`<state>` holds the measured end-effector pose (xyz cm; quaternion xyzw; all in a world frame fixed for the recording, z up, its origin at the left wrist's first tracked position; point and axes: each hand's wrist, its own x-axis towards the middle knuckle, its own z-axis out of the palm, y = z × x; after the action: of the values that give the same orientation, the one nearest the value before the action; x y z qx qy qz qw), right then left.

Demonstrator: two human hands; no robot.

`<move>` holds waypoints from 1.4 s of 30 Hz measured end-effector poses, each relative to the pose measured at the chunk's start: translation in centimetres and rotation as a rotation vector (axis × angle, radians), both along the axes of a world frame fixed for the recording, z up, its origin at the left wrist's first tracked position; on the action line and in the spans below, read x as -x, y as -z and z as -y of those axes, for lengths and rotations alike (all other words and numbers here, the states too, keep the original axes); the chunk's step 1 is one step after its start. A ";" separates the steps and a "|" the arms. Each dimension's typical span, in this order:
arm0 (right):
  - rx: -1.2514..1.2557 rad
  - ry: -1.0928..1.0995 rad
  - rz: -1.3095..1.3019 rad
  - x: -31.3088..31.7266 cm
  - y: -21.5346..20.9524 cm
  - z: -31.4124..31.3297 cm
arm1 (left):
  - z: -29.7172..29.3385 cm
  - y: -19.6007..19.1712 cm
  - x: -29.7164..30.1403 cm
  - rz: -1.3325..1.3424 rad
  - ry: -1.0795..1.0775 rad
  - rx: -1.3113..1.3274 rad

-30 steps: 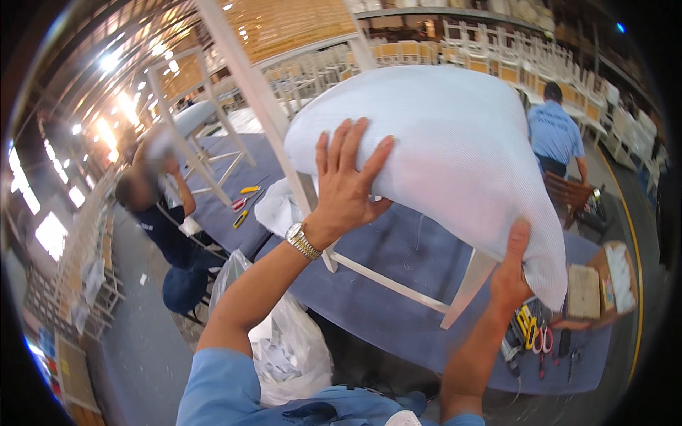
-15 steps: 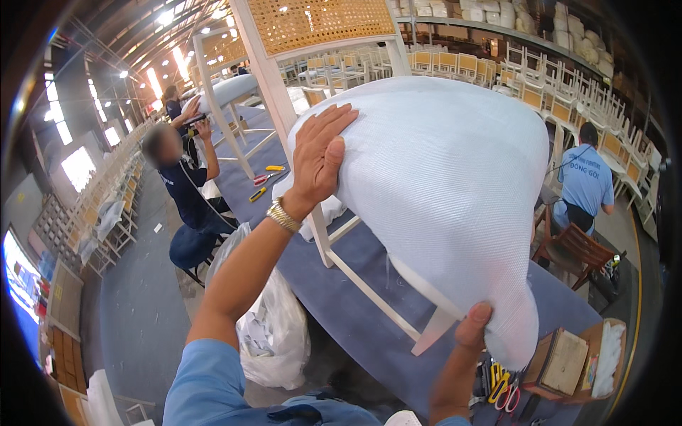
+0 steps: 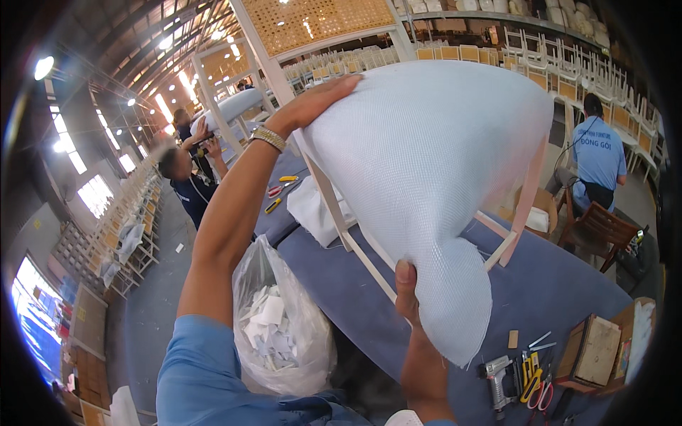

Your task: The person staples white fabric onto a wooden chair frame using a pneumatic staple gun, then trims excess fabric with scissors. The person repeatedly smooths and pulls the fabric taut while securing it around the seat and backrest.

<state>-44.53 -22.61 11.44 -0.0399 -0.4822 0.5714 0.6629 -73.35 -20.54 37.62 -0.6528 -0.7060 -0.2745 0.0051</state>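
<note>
A white chair with a woven cane back point(image 3: 320, 25) stands on the blue-covered table in front of me. Light bluish-white mesh fabric point(image 3: 433, 142) is draped over its seat, and a loose flap hangs at the near edge. My left hand point(image 3: 320, 99) lies on the seat's left rear part beside the backrest post, fingers stretched out over the fabric. Around the gathered fabric at the near edge my right hand point(image 3: 408, 298) is closed, thumb on top; its fingers are hidden beneath. Pale chair legs point(image 3: 526, 199) show under the seat.
A clear bag of scraps point(image 3: 284, 326) stands left of the table. At right lie a staple gun point(image 3: 499, 383), scissors point(image 3: 541, 396) and a box point(image 3: 593, 351). Cutters and crumpled white fabric point(image 3: 312, 213) lie at left. Co-workers sit at left and right point(image 3: 597, 156).
The chair has turned, bringing the fabric flap and my right hand leftward. My left hand has shifted up and lies flatter on the seat. The staple gun has come into view.
</note>
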 end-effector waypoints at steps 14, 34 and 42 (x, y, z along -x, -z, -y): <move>0.325 -1.118 -0.472 0.5 -1.2 -0.1 | 4.9 3.1 -16.0 -0.291 0.409 -0.440; 0.441 -1.556 -0.651 2.2 -0.2 -2.0 | -1.2 -1.5 -17.1 -0.324 0.347 0.060; 0.443 -1.617 -0.631 2.2 -0.2 -1.8 | 2.8 0.1 -22.5 -0.733 0.446 -0.004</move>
<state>-46.71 -20.82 11.61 0.3439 -0.0367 0.9283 0.1365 -50.85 -23.29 37.49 -0.8439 -0.4983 -0.0202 0.1977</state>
